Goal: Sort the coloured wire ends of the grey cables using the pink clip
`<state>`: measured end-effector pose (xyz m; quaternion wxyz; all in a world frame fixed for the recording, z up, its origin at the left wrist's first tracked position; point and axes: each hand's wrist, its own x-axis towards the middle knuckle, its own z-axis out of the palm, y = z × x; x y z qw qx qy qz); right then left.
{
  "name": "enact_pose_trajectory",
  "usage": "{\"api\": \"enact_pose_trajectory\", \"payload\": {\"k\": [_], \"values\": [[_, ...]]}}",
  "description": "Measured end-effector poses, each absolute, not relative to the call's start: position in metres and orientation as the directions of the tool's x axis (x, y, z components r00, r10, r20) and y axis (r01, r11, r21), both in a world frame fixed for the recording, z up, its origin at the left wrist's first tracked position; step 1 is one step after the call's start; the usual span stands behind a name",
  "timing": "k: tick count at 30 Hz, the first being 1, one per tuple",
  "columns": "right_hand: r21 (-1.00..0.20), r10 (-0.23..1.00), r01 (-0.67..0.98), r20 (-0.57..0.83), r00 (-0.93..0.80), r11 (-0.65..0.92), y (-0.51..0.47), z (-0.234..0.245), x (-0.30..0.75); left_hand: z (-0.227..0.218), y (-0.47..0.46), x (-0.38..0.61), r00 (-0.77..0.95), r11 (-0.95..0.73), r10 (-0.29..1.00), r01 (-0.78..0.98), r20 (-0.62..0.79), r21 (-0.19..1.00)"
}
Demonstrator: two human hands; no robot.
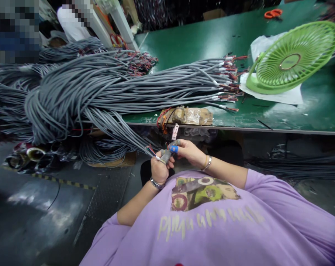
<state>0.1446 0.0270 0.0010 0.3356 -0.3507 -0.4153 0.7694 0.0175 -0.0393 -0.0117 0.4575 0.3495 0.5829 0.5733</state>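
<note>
My left hand (pixel 159 170) is closed around the end of a grey cable, with tape or a finger cover on its fingers. My right hand (pixel 190 152), with a blue wrap on the thumb, pinches at the thin wires (pixel 168 145) right beside it. The fingertips hide exactly where those wires are gripped. Just left of my hands, coloured wire ends (pixel 150 148) stick out of a bundle of grey cables (pixel 125 129) that hangs down over the table edge.
A large heap of grey cables (pixel 106 87) lies across the green table (pixel 189 44). Along the front edge sits a taped wooden block (pixel 196 116) with a small pink tag (pixel 175 132) below. A green fan (pixel 292 61) and orange-handled scissors (pixel 272 14) are to the right.
</note>
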Motion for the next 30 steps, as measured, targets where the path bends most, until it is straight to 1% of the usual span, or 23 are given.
{"api": "enact_pose_trajectory", "payload": {"k": [2, 4, 7, 10, 12, 14, 16, 18, 19, 22, 24, 25, 27, 30], "values": [[-0.839, 0.777, -0.256, -0.27, -0.569, -0.479, 0.029, 0.0, 0.149, -0.01, -0.039, 0.017, -0.341, 0.095, 0.929, -0.152, -0.142, 0.984], [-0.772, 0.753, -0.324, -0.285, -0.593, -0.547, 0.033, -0.003, 0.154, -0.008, -0.039, 0.016, -0.34, 0.095, 0.928, -0.185, -0.154, 0.978], [-0.675, 0.745, -0.403, -0.34, -0.574, -0.618, 0.042, -0.009, 0.159, -0.004, -0.039, 0.015, -0.325, 0.085, 0.934, -0.207, -0.151, 0.975], [-0.661, 0.747, -0.395, -0.404, -0.529, -0.638, 0.055, -0.012, 0.16, 0.003, -0.038, 0.014, -0.261, 0.092, 0.954, -0.215, -0.148, 0.972], [-0.665, 0.735, -0.371, -0.419, -0.533, -0.648, 0.063, -0.008, 0.159, 0.009, -0.036, 0.014, -0.188, 0.125, 0.967, -0.231, -0.17, 0.965], [-0.665, 0.707, -0.345, -0.403, -0.581, -0.662, 0.07, -0.002, 0.156, 0.015, -0.034, 0.015, -0.123, 0.162, 0.973, -0.242, -0.195, 0.957], [-0.67, 0.681, -0.336, -0.35, -0.644, -0.662, 0.074, 0.003, 0.151, 0.019, -0.03, 0.016, -0.083, 0.188, 0.974, -0.243, -0.213, 0.952], [-0.693, 0.702, -0.366, -0.284, -0.653, -0.621, 0.074, 0.004, 0.146, 0.02, -0.026, 0.017, -0.065, 0.206, 0.972, -0.239, -0.228, 0.949], [-0.716, 0.741, -0.392, -0.257, -0.621, -0.577, 0.073, 0.003, 0.144, 0.02, -0.024, 0.017, -0.062, 0.212, 0.971, -0.237, -0.233, 0.948], [-0.802, 0.893, -0.463, -0.184, -0.41, -0.378, 0.07, -0.005, 0.137, 0.016, -0.019, 0.017, -0.069, 0.221, 0.967, -0.236, -0.244, 0.946], [-0.831, 0.938, -0.475, -0.144, -0.316, -0.288, 0.068, -0.011, 0.134, 0.014, -0.017, 0.017, -0.073, 0.223, 0.966, -0.241, -0.247, 0.944], [-0.832, 0.94, -0.478, -0.137, -0.314, -0.281, 0.068, -0.013, 0.133, 0.014, -0.017, 0.017, -0.074, 0.223, 0.966, -0.245, -0.247, 0.944], [-0.804, 0.907, -0.479, -0.167, -0.387, -0.352, 0.069, -0.014, 0.132, 0.014, -0.015, 0.018, -0.07, 0.221, 0.967, -0.251, -0.245, 0.942], [-0.701, 0.802, -0.472, -0.246, -0.544, -0.535, 0.071, -0.011, 0.13, 0.015, -0.014, 0.02, -0.066, 0.222, 0.967, -0.256, -0.246, 0.941]]}}
